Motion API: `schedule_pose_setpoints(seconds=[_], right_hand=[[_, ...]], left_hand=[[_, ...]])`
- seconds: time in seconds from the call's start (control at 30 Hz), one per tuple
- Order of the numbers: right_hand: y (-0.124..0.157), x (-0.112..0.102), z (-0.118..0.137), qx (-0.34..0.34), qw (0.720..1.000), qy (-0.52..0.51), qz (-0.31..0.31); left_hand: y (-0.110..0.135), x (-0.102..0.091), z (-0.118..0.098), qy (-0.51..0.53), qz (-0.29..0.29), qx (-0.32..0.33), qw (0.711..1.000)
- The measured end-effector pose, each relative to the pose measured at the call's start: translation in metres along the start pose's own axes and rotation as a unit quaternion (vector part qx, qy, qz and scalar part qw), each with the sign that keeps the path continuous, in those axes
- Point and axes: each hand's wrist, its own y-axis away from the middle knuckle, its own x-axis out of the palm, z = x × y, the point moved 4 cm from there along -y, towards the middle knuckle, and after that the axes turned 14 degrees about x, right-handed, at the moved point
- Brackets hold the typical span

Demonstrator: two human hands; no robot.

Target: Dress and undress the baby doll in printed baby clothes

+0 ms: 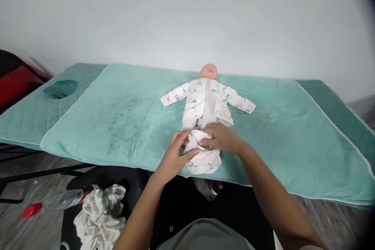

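A baby doll (pixel 208 71) lies on its back on a green padded bed, its head toward the wall. It wears a white printed jacket (pixel 195 99), spread open at the front with both sleeves stretched out sideways. Bunched around the doll's lower legs are white printed pants (pixel 205 163). My left hand (pixel 176 156) grips the pants' left edge, thumb on top of the cloth. At the waistband on the other side, my right hand (pixel 222 138) has its fingers curled over the fabric. The doll's feet are hidden in the cloth.
The green bed cover (pixel 123 113) spreads to both sides, with a face hole (pixel 61 89) at the left end. A black chair below holds crumpled white cloth (pixel 101 218) and a red-capped plastic bottle (pixel 61 200). A white wall (pixel 146 23) stands behind the bed.
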Motion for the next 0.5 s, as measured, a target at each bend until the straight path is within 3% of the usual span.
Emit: schedule_pose_setpoints(seconds=[0.07,0.13,0.23,0.3,0.37,0.43,0.5], right_hand=[[-0.002,-0.001,0.007,-0.013,0.998,-0.036,0.059],[-0.006,-0.002,0.007,0.016,0.988,-0.123,0.087],[-0.012,0.001,-0.002,0.082,0.952,-0.29,0.054],[-0.016,0.007,-0.006,0.101,0.923,-0.365,0.067],[-0.019,0.018,-0.004,0.102,0.914,-0.36,0.156],[-0.02,0.025,-0.002,0.113,0.916,-0.302,0.237],[-0.022,0.024,-0.004,0.14,0.922,-0.291,0.214]], left_hand=[[-0.006,0.003,-0.002,-0.025,0.034,0.032,0.999],[-0.012,0.003,0.001,-0.007,0.016,0.047,0.999],[-0.027,-0.001,0.014,0.089,-0.097,0.005,0.991],[-0.041,-0.002,0.022,0.18,-0.181,-0.037,0.966],[-0.056,-0.002,0.024,0.257,-0.235,-0.06,0.936],[-0.067,0.0,0.021,0.304,-0.243,-0.076,0.918],[-0.071,0.001,0.018,0.318,-0.217,-0.096,0.918]])
